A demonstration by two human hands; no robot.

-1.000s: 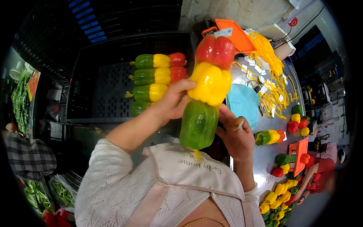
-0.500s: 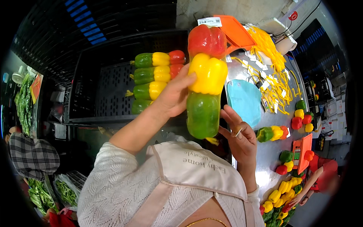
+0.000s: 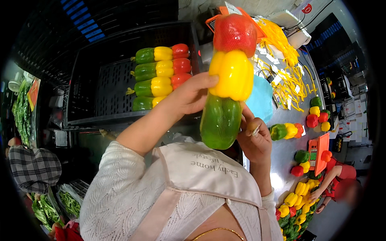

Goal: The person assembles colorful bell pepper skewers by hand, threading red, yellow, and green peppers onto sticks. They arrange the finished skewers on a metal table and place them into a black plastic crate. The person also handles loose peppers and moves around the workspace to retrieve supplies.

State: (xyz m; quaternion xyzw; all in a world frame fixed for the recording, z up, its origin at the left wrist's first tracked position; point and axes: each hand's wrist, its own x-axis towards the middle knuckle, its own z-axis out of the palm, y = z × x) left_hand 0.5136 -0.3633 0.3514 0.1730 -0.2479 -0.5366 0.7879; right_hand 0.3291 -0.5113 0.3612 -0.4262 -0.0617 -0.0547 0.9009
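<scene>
My left hand (image 3: 189, 96) grips a netted pack of three bell peppers (image 3: 230, 76), red on top, yellow in the middle, green at the bottom, held upright before me. My right hand (image 3: 254, 138) is beside the green pepper's lower end, fingers curled, touching the pack from the right. In the black crate (image 3: 100, 92) behind lie several similar netted green-yellow-red pepper packs (image 3: 161, 74) in a row.
A metal table (image 3: 285, 148) on the right carries a blue cloth (image 3: 261, 100), yellow net sleeves (image 3: 283, 48), an orange tray (image 3: 317, 150), loose peppers (image 3: 317, 116) and another netted pack (image 3: 285, 130). A person in red (image 3: 341, 176) works at lower right. Leafy greens (image 3: 24, 108) lie at left.
The pepper pack has been lifted higher and closer to the camera, with my left hand still on it. My right hand stays under its green end.
</scene>
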